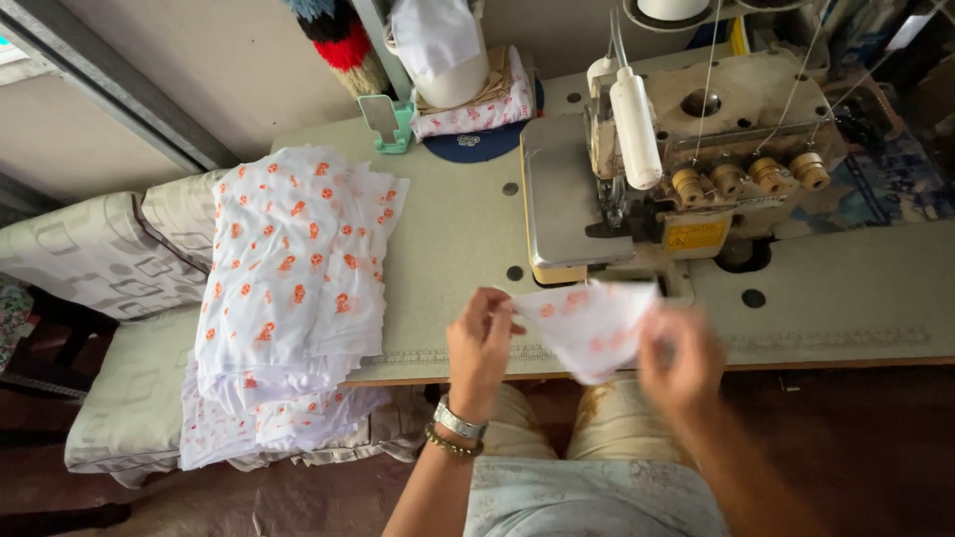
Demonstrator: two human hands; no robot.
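Observation:
A small white fabric piece (589,323) with orange print is stretched between both my hands, just above the table's front edge. My left hand (479,343), with a watch and bead bracelet on the wrist, pinches its left corner. Blurred by motion, my right hand (681,360) grips the right side. The sewing machine (686,169) stands right behind the piece, its needle area just beyond the fabric.
A tall stack of the same orange-printed white fabric (293,273) lies at the left of the table (448,234), spilling onto a cushioned seat (109,259). A green phone stand (386,124), folded cloth (476,111) and a white container (443,50) sit at the back.

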